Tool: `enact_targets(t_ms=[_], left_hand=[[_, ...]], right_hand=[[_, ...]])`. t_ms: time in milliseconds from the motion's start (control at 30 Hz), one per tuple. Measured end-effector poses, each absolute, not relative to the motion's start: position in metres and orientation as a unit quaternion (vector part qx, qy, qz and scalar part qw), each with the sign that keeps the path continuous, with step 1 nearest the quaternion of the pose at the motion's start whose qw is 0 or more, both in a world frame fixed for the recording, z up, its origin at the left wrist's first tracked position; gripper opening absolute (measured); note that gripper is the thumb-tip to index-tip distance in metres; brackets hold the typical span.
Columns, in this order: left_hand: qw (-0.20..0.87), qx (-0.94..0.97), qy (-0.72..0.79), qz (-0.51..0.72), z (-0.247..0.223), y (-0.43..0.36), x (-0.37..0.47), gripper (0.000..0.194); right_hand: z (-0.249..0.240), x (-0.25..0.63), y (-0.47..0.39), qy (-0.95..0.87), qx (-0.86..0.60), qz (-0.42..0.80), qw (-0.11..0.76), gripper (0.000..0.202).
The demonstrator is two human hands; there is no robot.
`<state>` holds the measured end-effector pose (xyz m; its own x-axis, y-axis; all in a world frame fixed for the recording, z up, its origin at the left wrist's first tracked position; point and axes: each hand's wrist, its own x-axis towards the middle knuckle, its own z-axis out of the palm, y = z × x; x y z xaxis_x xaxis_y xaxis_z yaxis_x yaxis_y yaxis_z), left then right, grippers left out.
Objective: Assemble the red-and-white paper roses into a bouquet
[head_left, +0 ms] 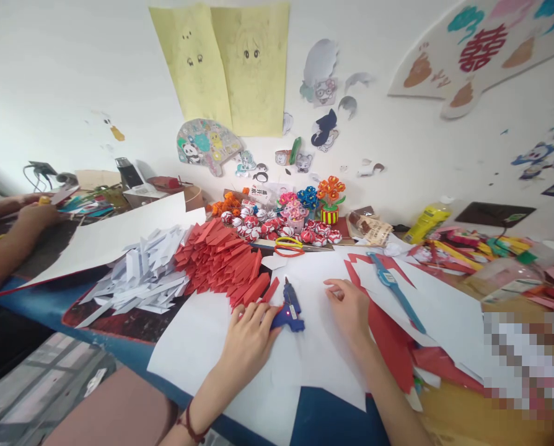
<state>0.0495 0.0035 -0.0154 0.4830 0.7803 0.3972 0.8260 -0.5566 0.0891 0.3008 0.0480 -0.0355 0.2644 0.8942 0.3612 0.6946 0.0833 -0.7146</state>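
Note:
My left hand (253,329) is closed around the handle end of a blue hot glue gun (292,303), partly hiding it. The gun's dark nozzle points away from me, and a small red light glows on its body. Just beyond my left fingers lies a heap of folded red paper strips (224,257), with a pile of folded white paper strips (142,272) to its left. My right hand (350,306) is over white paper (312,356), right of the gun. Its fingers are loosely bent and apart, with nothing visible in them.
Red-and-white paper balls (253,223) and a potted orange flower craft (330,201) stand along the wall. A blue watch (391,282) rests on paper at right. Further right is a yellow bottle (428,220). Another person's hands (38,214) work at far left.

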Motion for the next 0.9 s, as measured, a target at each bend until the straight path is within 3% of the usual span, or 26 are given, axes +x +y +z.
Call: enact_targets(t_ms=[333,900], left_hand=[[0.093,-0.861,-0.452,-0.213,-0.017,0.004,0.053,0.02],[0.081,-0.838,-0.495,-0.216,-0.015,-0.002,0.059,0.032]], right_hand=[[-0.032,0.302,0.045,-0.597,-0.706,0.074,0.373,0.023],[-0.037,0.301,0.045,-0.627,-0.677,0.083,0.376,0.026]])
